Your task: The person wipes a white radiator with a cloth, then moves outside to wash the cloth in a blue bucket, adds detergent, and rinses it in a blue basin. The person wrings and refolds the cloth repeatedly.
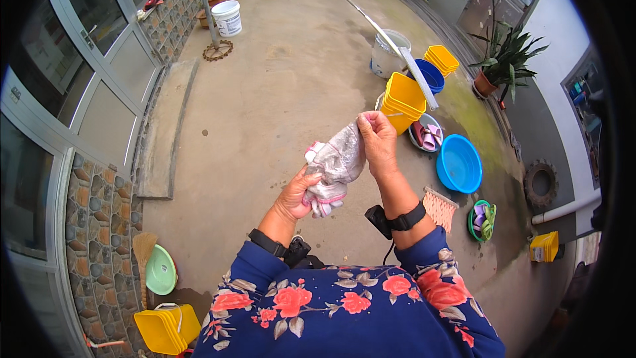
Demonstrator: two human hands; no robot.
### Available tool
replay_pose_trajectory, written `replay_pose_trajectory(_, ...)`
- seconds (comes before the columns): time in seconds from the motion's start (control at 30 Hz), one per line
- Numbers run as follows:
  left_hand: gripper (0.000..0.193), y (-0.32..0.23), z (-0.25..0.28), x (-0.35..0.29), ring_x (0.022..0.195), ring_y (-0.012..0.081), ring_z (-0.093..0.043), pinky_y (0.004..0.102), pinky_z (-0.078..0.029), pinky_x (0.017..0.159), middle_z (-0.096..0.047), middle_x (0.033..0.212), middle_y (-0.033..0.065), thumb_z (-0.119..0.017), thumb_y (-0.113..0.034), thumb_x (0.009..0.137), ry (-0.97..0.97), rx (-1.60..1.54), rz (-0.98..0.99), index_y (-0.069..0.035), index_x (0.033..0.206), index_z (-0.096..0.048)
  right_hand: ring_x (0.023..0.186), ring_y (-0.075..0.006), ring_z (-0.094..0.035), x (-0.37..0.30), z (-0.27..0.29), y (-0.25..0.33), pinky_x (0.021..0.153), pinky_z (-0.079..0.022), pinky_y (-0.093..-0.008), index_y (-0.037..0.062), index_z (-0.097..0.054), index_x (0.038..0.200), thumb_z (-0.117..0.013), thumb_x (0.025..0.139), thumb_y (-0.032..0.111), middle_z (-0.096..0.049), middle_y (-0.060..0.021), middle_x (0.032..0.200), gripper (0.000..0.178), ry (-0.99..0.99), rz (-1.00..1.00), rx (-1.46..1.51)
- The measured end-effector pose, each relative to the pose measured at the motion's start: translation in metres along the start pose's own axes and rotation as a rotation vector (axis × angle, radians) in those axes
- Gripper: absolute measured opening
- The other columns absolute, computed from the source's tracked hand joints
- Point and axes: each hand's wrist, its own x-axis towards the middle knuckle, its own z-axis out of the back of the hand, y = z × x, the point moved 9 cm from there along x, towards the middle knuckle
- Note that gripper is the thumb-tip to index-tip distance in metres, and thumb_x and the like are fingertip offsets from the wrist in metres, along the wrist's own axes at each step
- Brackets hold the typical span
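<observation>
In front of my chest I hold up a crumpled, stained white-and-grey cloth piece with pink edging, which looks like a work glove (339, 162). My left hand (296, 192) is closed round its lower left part, thumb on top, where finger-like folds hang down. With thumb and fingers pinched together, my right hand (378, 142) grips its upper right end. The fabric stretches between both hands, above the concrete ground. Dark straps circle both my wrists.
At right stand yellow square buckets (403, 101), a white bucket (389, 53) under a long pale pole (391, 43), a blue basin (460, 164), a basin of shoes (427, 134), a pink washboard (440, 209) and a green basket (472, 222). A green basin (160, 270) leans at left.
</observation>
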Motion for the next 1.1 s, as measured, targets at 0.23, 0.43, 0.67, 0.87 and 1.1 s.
replay_pose_trajectory(0.23,0.052,0.001,0.008,0.062,0.109,0.0241,-0.047,0.04,-0.036,0.095,-0.047,0.121,0.0118,-0.045,-0.035,0.086,0.067,-0.224,0.141,-0.003,0.126,-0.034,0.064,-0.0032,-0.051,0.053,0.008,0.006,0.057,-0.042,-0.0173,0.0027,-0.056,0.081,-0.063,0.076,0.006,-0.056,0.0025,0.072,0.009,-0.045,0.063,-0.123)
replay_pose_trajectory(0.43,0.052,0.031,0.006,0.114,0.108,0.0275,-0.048,0.0433,-0.037,0.093,-0.049,0.119,0.0144,-0.044,-0.038,0.086,0.012,-0.267,0.293,-0.002,0.123,-0.038,0.066,-0.0043,-0.053,0.09,0.066,0.01,0.061,-0.044,-0.0183,0.0022,-0.058,0.082,-0.066,0.071,0.002,-0.059,0.0012,0.074,0.013,-0.191,0.105,-0.188)
replay_pose_trajectory(0.67,0.04,0.074,-0.017,0.191,0.101,0.0254,-0.053,0.042,-0.043,0.088,-0.052,0.113,0.0117,-0.05,-0.027,0.085,-0.011,-0.007,0.216,-0.006,0.118,-0.041,0.066,-0.0125,-0.059,0.113,0.117,0.044,0.061,-0.046,-0.0229,0.0028,-0.059,0.08,-0.066,0.068,0.004,-0.061,-0.0063,0.073,0.014,-0.159,0.287,-0.496)
replay_pose_trajectory(0.87,0.032,0.118,-0.047,0.263,0.092,0.0194,-0.056,0.0334,-0.047,0.078,-0.056,0.101,0.0087,-0.04,-0.034,0.088,-0.041,-0.01,0.127,-0.009,0.105,-0.049,0.072,-0.028,-0.053,0.086,0.112,0.038,0.065,-0.045,-0.0348,0.0082,-0.056,0.085,-0.061,0.07,0.011,-0.052,-0.0085,0.08,0.017,0.179,0.531,-0.796)
replay_pose_trajectory(1.1,0.035,0.148,-0.041,0.312,0.085,0.016,-0.056,0.0311,-0.048,0.074,-0.057,0.096,0.0057,-0.038,-0.039,0.088,-0.43,-0.022,0.087,-0.009,0.099,-0.053,0.067,-0.0278,-0.055,0.142,0.18,0.014,0.06,-0.046,-0.0347,0.0071,-0.052,0.082,-0.062,0.068,0.006,-0.053,-0.0095,0.076,0.017,0.112,0.348,-0.768)
